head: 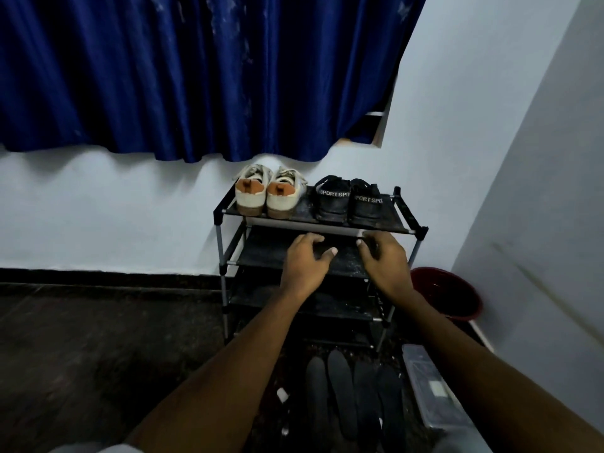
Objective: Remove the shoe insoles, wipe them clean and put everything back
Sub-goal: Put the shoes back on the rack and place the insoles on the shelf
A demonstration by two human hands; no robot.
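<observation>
Both hands, left (305,263) and right (385,264), empty and relaxed, partly hide the rack (294,224).

Single head-worn view, wide-angle: looks forward and down from above over both forearms, facing the shoe rack (318,225) against the wall (114,207); floor (98,338) close below, edges curved

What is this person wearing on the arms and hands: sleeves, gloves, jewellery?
The left forearm and the right forearm are bare down to the picture's bottom edge. The left hand and the right hand wear no gloves; no ring, watch or band shows. Pale fabric lies at the bottom edge by each arm; whether it is a sleeve cannot be told.
</observation>
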